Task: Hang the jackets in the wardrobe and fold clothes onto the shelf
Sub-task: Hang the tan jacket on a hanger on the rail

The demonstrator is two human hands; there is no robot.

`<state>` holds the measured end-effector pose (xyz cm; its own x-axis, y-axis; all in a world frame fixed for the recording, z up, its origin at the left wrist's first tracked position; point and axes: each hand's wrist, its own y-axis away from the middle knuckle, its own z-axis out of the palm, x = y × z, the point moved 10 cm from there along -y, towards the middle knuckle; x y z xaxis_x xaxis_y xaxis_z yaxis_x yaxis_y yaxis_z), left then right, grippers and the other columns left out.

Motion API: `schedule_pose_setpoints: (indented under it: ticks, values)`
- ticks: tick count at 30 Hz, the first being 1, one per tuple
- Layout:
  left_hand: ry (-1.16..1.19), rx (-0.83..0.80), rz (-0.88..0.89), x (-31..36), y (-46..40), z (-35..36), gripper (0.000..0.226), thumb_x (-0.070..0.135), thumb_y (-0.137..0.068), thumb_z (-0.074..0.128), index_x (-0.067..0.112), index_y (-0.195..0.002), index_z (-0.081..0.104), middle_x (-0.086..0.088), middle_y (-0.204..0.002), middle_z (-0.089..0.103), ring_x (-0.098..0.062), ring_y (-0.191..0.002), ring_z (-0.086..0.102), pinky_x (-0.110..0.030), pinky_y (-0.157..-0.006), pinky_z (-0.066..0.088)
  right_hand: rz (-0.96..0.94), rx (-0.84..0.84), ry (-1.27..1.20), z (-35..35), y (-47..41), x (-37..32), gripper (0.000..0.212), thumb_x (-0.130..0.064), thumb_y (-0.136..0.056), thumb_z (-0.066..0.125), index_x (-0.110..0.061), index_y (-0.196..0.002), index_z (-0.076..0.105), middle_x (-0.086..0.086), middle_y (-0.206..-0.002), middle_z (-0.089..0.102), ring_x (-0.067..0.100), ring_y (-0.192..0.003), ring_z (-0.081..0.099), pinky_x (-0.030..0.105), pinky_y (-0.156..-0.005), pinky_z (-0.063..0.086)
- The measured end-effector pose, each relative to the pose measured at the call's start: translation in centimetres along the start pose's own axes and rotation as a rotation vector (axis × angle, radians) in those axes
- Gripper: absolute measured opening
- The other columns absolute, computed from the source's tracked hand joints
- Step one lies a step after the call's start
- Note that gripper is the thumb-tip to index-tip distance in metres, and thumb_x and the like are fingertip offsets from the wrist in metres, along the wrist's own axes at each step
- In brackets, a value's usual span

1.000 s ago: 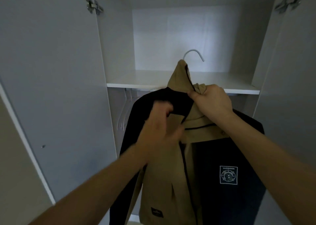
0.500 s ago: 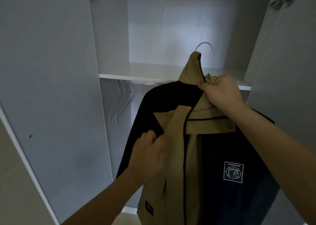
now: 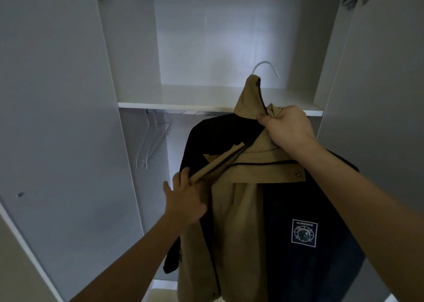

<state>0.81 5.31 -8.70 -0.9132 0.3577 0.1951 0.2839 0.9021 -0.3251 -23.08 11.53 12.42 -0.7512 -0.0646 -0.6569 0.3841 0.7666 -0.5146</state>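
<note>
A tan and black jacket (image 3: pixel 243 221) with a square white logo patch hangs on a white hanger whose hook (image 3: pixel 266 67) sticks up above the collar. My right hand (image 3: pixel 286 129) grips the bunched tan collar just below the hook and holds the jacket up in front of the open wardrobe. My left hand (image 3: pixel 187 198) pinches the tan front edge at chest height and pulls it out to the left. The white shelf (image 3: pixel 183 100) lies behind the jacket, level with the collar. The hanger's shoulders are hidden inside the jacket.
Two bare white hangers (image 3: pixel 152 141) hang from the rail under the shelf at the left. The wardrobe's left door (image 3: pixel 52 118) and right door (image 3: pixel 378 95) stand open on either side. Pale floor shows at the bottom.
My left hand slid down from the collar to the jacket's front edge and now pulls it leftward. The jacket shifted to the right, with the hook tipped right.
</note>
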Motion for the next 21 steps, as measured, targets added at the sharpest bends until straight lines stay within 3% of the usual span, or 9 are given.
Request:
schedule_pose_setpoints:
  ticks: [2,5,7,9,12,14,15,18,21]
  values:
    - [0.328,-0.234,0.013,2.3,-0.3,3.3,0.085,0.058,-0.062,0.061,0.046,-0.142,0.034,0.02,-0.149,-0.009,-0.017,-0.141,-0.009,-0.063,-0.111,-0.011,-0.015,0.003,0.009,0.3,0.0,-0.3,0.05,-0.034,-0.086,0.063,-0.017,-0.046,0.039,-0.006,-0.042,0.038,0.011,-0.042,0.041,0.024,-0.044,0.026]
    - [0.445,-0.352,0.037,5.2,-0.3,6.1,0.091,0.07,-0.052,0.061,0.049,-0.138,0.041,0.03,-0.144,-0.01,-0.01,-0.137,-0.011,-0.059,-0.107,-0.021,-0.043,0.016,0.029,0.6,0.1,-0.6,0.05,-0.034,-0.088,0.061,-0.016,-0.047,0.039,-0.003,-0.047,0.041,0.012,-0.046,0.043,0.025,-0.045,0.027]
    - [0.427,-0.369,-0.068,4.4,-0.4,7.5,0.08,0.069,-0.055,0.061,0.044,-0.13,0.054,0.019,-0.148,0.003,-0.018,-0.139,0.0,-0.06,-0.111,-0.012,-0.057,0.045,0.053,0.4,0.2,-0.5,0.046,-0.033,-0.089,0.061,-0.016,-0.051,0.04,0.001,-0.061,0.047,0.014,-0.051,0.044,0.024,-0.048,0.028]
    - [0.556,-0.397,-0.136,3.7,0.0,8.4,0.06,0.063,-0.064,0.062,0.034,-0.117,0.067,0.008,-0.146,0.025,-0.023,-0.134,0.023,-0.058,-0.117,0.008,-0.064,0.085,0.103,0.0,0.5,-0.2,0.037,-0.034,-0.089,0.061,-0.014,-0.064,0.044,0.005,-0.09,0.045,0.016,-0.06,0.045,0.026,-0.057,0.033]
    - [1.074,-0.216,-0.192,1.9,0.8,7.6,0.015,0.02,-0.095,0.059,0.015,-0.101,0.071,-0.015,-0.125,0.053,-0.027,-0.11,0.054,-0.042,-0.105,0.042,-0.087,0.182,0.096,-1.3,0.9,0.4,0.035,-0.03,-0.085,0.066,-0.013,-0.101,0.04,0.005,-0.112,0.036,0.022,-0.074,0.047,0.032,-0.065,0.038]
    - [1.467,-0.112,-0.342,0.1,1.4,6.9,0.022,0.013,-0.101,0.047,0.012,-0.092,0.067,-0.015,-0.103,0.062,-0.027,-0.095,0.058,-0.039,-0.091,0.048,-0.183,0.276,0.103,-2.3,1.6,0.2,0.048,-0.019,-0.083,0.068,-0.015,-0.117,0.034,0.009,-0.123,0.035,0.023,-0.071,0.047,0.031,-0.061,0.038]
    - [1.534,-0.03,-0.375,-0.6,1.4,6.0,0.025,0.015,-0.103,0.044,0.013,-0.086,0.063,-0.009,-0.09,0.062,-0.023,-0.086,0.057,-0.037,-0.082,0.048,-0.239,0.312,0.154,-2.5,2.2,-0.1,0.049,-0.013,-0.084,0.065,-0.017,-0.12,0.033,0.012,-0.129,0.034,0.024,-0.068,0.047,0.031,-0.058,0.037]
    - [1.188,0.246,-0.267,-1.9,0.3,0.3,0.032,0.02,-0.106,0.037,0.019,-0.075,0.046,0.013,-0.067,0.051,-0.005,-0.065,0.048,-0.025,-0.066,0.043,-0.396,0.293,0.385,-1.0,3.8,-0.2,0.049,0.0,-0.08,0.053,-0.023,-0.122,0.044,0.015,-0.139,0.032,0.024,-0.058,0.047,0.03,-0.05,0.038]
    - [0.915,0.381,-0.053,-1.1,-1.0,-5.3,0.025,0.026,-0.104,0.033,0.025,-0.083,0.047,0.013,-0.068,0.055,-0.002,-0.062,0.051,-0.017,-0.058,0.042,-0.475,0.042,0.552,2.6,4.6,2.0,0.029,-0.003,-0.078,0.059,-0.021,-0.098,0.069,0.014,-0.126,0.049,0.03,-0.064,0.056,0.025,-0.053,0.036]
